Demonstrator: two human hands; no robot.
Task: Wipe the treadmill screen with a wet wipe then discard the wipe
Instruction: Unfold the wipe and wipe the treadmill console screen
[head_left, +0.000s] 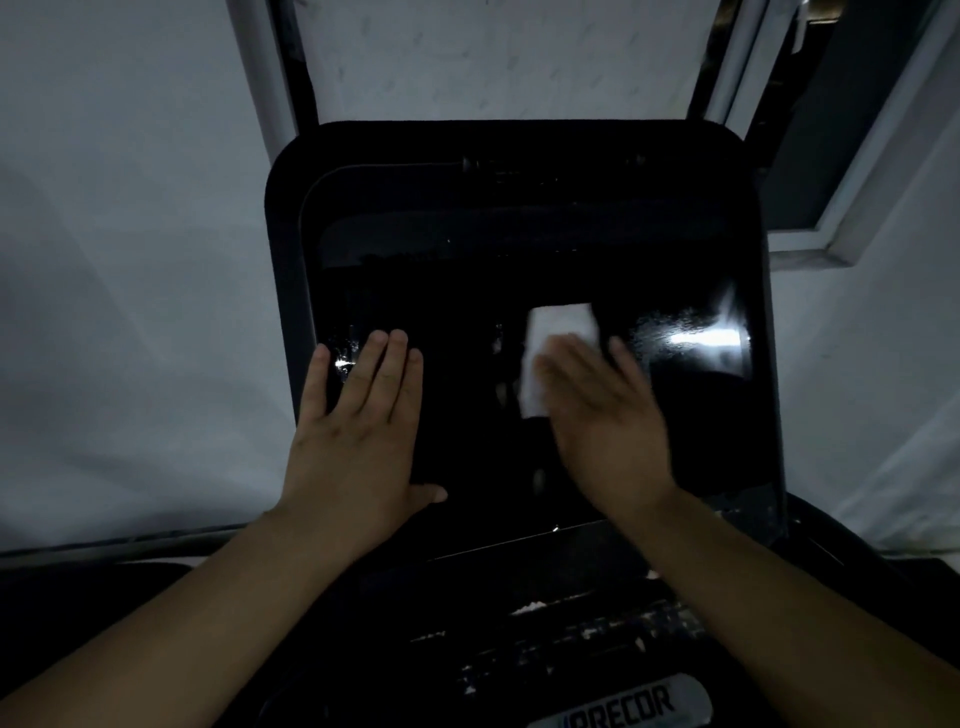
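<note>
With the left hand (358, 415) spread flat, bracing the treadmill screen (467, 395), the right hand (602, 410) pressed the wet wipe (556, 343) under open fingers (blurred), best kept flat in overlapping passes toward the glare-streaked right side.

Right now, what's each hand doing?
Left hand: open, flat on the treadmill screen, holding nothing.
Right hand: open, fingers pressing the white wet wipe against the screen.
</note>
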